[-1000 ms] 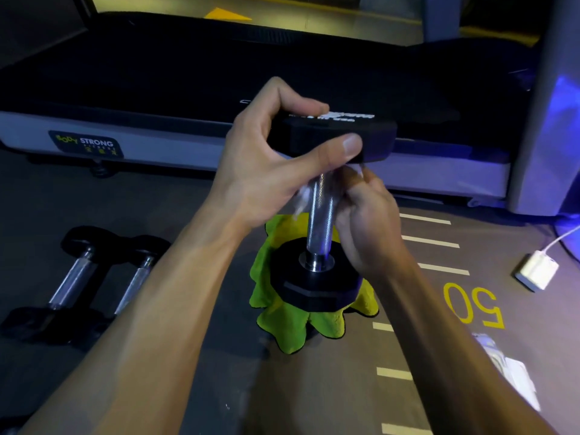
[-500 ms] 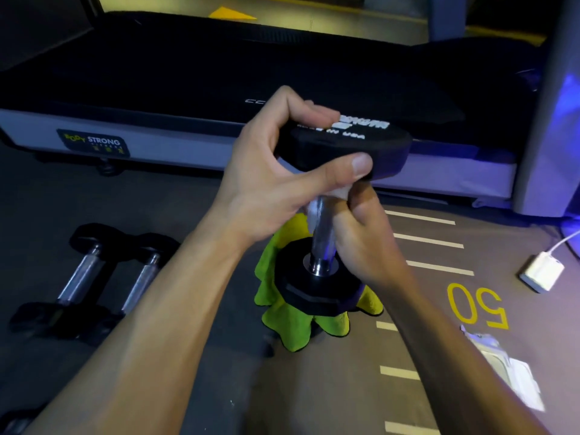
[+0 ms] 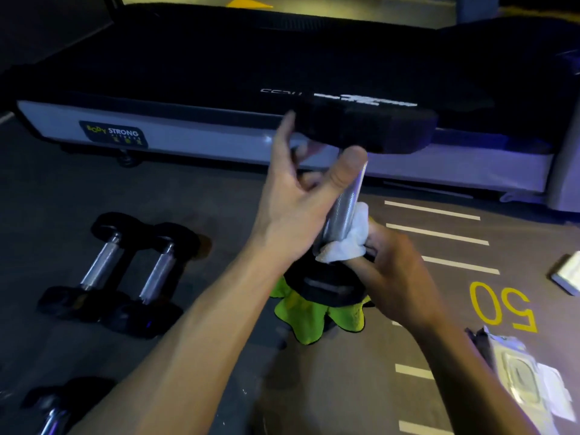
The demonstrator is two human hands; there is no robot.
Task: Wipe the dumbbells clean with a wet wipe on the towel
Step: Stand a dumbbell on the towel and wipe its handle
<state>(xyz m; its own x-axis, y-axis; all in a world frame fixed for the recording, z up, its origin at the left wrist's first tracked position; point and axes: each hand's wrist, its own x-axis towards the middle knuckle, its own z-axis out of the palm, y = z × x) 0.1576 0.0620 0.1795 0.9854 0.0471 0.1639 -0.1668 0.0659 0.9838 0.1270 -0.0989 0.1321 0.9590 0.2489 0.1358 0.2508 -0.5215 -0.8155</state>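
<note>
Head view. One dumbbell (image 3: pixel 345 199) is shown standing on end on the green towel (image 3: pixel 314 315), tilted so that its upper head leans toward 1 o'clock. The wiping is judged to be in progress on this piece: the wet wipe (image 3: pixel 343 243) is bunched against the base of the chrome handle, at the junction with the lower head, and is pinched there by the right hand (image 3: pixel 392 271), whose fingers are curled around the cloth. The left hand (image 3: pixel 301 199) is seen at 10 o'clock of the handle, its thumb laid against the upper handle just under the top head and its other fingers spread and blurred; whether a grip is being made or merely a steadying touch cannot be told.

The dumbbell is presented as two black, faceted heads joined by a bright knurled bar; white lettering is visible on the top face but is too blurred to be read. No dirt or wet sheen can be made out.

Remaining work is judged from the floor: two dumbbells (image 3: pixel 125 271) lie side by side at 9 o'clock of the towel, and a further dumbbell (image 3: pixel 53 409) is cut off at 7 o'clock. Whether these have been wiped cannot be told. A wipes packet (image 3: pixel 521 372) lies at 4 o'clock, and a treadmill (image 3: pixel 219 89) spans 12 o'clock.
</note>
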